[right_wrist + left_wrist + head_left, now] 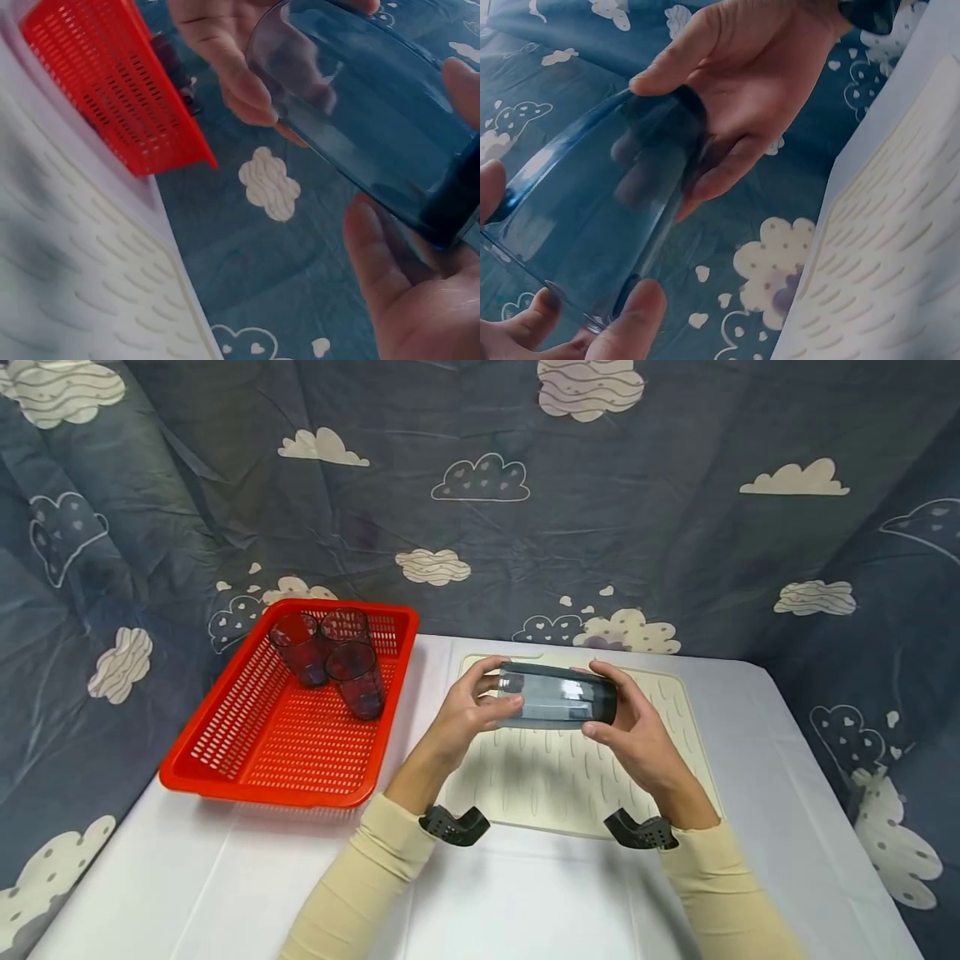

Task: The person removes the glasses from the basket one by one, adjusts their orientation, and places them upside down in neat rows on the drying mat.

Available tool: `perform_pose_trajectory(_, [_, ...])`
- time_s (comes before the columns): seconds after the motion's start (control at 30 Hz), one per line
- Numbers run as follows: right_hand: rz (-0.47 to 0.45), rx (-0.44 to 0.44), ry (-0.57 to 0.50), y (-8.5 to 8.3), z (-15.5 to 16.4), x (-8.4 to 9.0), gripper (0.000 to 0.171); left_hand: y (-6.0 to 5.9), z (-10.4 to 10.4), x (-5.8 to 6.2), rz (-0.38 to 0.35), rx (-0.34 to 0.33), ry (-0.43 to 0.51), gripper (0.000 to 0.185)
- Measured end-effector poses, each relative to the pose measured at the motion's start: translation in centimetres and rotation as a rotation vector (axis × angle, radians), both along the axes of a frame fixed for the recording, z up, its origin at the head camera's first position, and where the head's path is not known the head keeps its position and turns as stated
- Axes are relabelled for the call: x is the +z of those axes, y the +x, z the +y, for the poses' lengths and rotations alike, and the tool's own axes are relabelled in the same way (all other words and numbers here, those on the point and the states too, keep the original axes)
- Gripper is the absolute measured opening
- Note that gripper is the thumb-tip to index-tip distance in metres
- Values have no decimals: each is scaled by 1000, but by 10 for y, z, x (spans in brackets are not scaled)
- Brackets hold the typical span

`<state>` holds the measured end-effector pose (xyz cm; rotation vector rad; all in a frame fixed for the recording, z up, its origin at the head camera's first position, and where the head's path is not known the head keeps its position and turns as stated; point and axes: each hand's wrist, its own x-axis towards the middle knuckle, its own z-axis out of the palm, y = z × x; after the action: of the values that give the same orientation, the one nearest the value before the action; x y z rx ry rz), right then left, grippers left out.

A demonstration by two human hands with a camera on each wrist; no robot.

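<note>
Head view: we hold a smoky grey tumbler [557, 695] sideways over the drying mat [570, 777], left hand [468, 710] and right hand [633, 727] clasping opposite ends. Left wrist view: fingers [637, 315] wrap the rim. Right wrist view: our palm [420, 300] cups the base for steadiness.

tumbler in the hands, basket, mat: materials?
Tumbler: clear, grey-tinted, glossy; fingers show through it. Glass or hard plastic, can't tell which. Left hand and right hand grip it sideways. Basket: red moulded plastic, slotted walls and floor. Mat: cream, matte, ribbed; probably silicone or rubber.
</note>
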<state>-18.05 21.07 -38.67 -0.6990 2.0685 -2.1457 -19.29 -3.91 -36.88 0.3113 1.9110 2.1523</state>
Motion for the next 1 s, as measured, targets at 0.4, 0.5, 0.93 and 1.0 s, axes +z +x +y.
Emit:
perform_pose_trajectory(0.4, [42,-58,-13,4,-5,6,79,3,2,-7,-33,-65,183,57])
perform_pose_trajectory(0.5, [44,-62,-37,3,-4,6,79,3,3,-8,-39,-83,190,60])
perform_pose_trajectory(0.93, [79,-134,-35,-8,44,32,75,10,-16,1,18,-149,-241,73])
perform_pose_trajectory(1.0, [82,-159,-33,-10,56,37,74,14,-24,5,45,-140,-314,71])
